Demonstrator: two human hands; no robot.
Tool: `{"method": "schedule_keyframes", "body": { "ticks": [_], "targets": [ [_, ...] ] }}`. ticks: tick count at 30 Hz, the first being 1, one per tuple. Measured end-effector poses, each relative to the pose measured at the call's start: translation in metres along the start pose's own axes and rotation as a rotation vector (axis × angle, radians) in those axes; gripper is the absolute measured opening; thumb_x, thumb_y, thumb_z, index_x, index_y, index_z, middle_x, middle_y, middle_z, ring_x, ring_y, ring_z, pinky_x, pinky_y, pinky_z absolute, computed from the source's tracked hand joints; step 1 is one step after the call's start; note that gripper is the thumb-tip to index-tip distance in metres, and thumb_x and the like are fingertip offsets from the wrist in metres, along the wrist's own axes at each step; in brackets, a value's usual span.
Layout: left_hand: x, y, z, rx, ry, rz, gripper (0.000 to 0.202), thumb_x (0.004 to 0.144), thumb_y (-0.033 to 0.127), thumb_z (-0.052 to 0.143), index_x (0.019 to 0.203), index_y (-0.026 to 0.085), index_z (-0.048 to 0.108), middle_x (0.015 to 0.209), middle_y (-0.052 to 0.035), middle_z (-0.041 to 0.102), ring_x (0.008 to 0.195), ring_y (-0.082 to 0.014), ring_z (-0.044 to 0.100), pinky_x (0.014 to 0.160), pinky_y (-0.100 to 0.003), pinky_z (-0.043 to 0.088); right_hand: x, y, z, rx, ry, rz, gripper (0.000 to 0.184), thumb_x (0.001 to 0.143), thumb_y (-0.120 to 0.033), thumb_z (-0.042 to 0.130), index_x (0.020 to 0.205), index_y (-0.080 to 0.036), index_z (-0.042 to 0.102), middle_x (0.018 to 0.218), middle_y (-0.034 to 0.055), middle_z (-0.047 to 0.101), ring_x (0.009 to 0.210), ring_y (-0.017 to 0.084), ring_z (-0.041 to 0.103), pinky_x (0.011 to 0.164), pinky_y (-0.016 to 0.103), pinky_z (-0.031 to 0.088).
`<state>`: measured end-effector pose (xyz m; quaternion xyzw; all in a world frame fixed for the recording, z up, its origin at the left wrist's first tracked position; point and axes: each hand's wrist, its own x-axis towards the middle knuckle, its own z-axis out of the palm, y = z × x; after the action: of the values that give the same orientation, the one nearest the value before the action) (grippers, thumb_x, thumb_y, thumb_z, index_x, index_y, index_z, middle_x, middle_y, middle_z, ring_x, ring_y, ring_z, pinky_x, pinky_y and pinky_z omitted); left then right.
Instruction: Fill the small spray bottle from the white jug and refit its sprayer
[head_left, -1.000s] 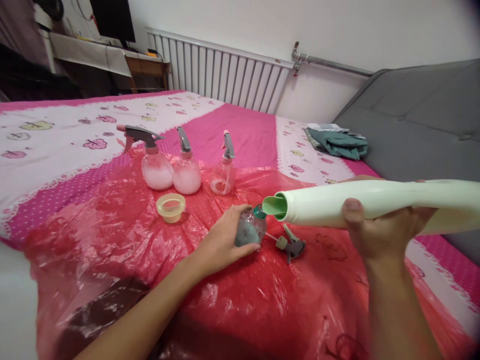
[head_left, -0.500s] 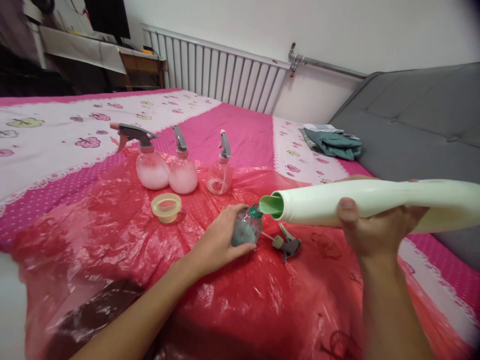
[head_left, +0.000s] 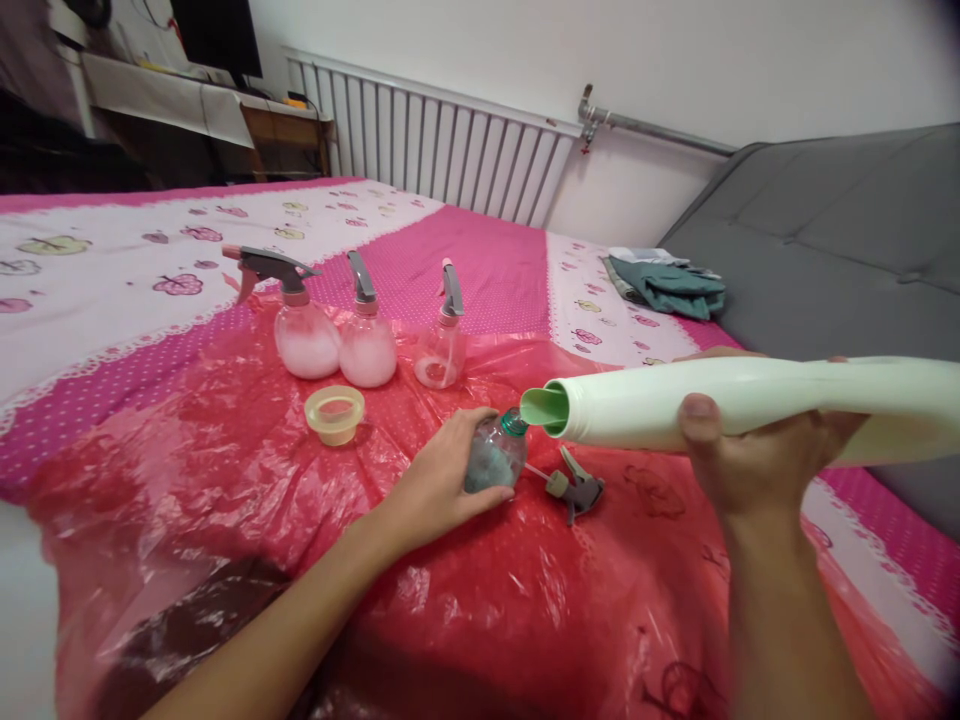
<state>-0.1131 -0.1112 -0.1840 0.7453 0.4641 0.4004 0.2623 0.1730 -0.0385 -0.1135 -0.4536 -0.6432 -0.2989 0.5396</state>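
Note:
My left hand [head_left: 446, 470] is wrapped round a small clear spray bottle [head_left: 499, 458] with a green neck and no sprayer on it. In my right hand [head_left: 739, 440] lies a large pale green detergent bottle [head_left: 637, 405], tipped almost level. Its green pouring spout [head_left: 546, 408] meets the mouth of the small bottle; I cannot make out any liquid running between them. Close on the right, a loose grey spray head [head_left: 581, 494] with its thin tube rests on the red plastic sheet [head_left: 465, 620]. A yellowish cap [head_left: 334, 416] sits to the left.
Behind my hands stand three spray bottles with sprayers: the left one [head_left: 306, 340] and middle one [head_left: 367, 350] hold whitish contents, the right one [head_left: 439, 358] little. Folded cloths [head_left: 667, 285] lie by the grey headboard [head_left: 840, 210]. A radiator [head_left: 442, 140] lines the wall.
Both hands and bottles hold nearly the same pose. Everything in view has shifted very slightly to the right.

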Motion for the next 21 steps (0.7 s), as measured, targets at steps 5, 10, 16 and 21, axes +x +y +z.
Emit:
{"method": "schedule_keyframes", "body": {
  "ticks": [5,10,16,21],
  "targets": [
    [0.0003,-0.0010,0.0001,0.009,-0.011,0.001,0.073,0.086,0.035,0.078,0.145,0.023,0.036,0.147,-0.0149,0.054,0.137,-0.0337,0.054,0.114,-0.053,0.045,-0.0020,0.0023,-0.0006,-0.009,-0.004,0.023,0.067,0.076,-0.080,0.045,0.089,-0.024,0.080,0.071,0.0075,0.070,0.097,0.039,0.069,0.111,0.079,0.032],
    [-0.0005,-0.0014,-0.0004,0.013,-0.008,0.001,0.073,0.087,0.036,0.077,0.145,0.023,0.036,0.147,-0.0153,0.053,0.137,-0.0338,0.054,0.114,-0.054,0.044,-0.0014,0.0026,0.0003,-0.017,-0.010,0.034,0.060,0.074,-0.075,0.048,0.086,-0.024,0.078,0.070,0.0061,0.069,0.097,0.037,0.068,0.115,0.073,0.032],
    [-0.0002,-0.0020,0.0003,0.024,-0.003,0.019,0.073,0.087,0.036,0.077,0.145,0.024,0.036,0.147,-0.0153,0.053,0.136,-0.0337,0.054,0.115,-0.055,0.044,-0.0004,0.0039,0.0005,-0.010,0.002,0.016,0.057,0.074,-0.073,0.048,0.086,-0.025,0.077,0.070,0.0052,0.069,0.094,0.036,0.068,0.115,0.073,0.032],
    [0.0003,-0.0014,-0.0001,0.025,-0.009,0.015,0.072,0.087,0.036,0.076,0.145,0.024,0.035,0.148,-0.0154,0.053,0.137,-0.0338,0.054,0.114,-0.055,0.043,-0.0019,0.0067,0.0013,-0.018,0.018,0.013,0.060,0.075,-0.074,0.048,0.088,-0.025,0.078,0.071,0.0068,0.071,0.099,0.040,0.069,0.111,0.077,0.033]
  ]
}}
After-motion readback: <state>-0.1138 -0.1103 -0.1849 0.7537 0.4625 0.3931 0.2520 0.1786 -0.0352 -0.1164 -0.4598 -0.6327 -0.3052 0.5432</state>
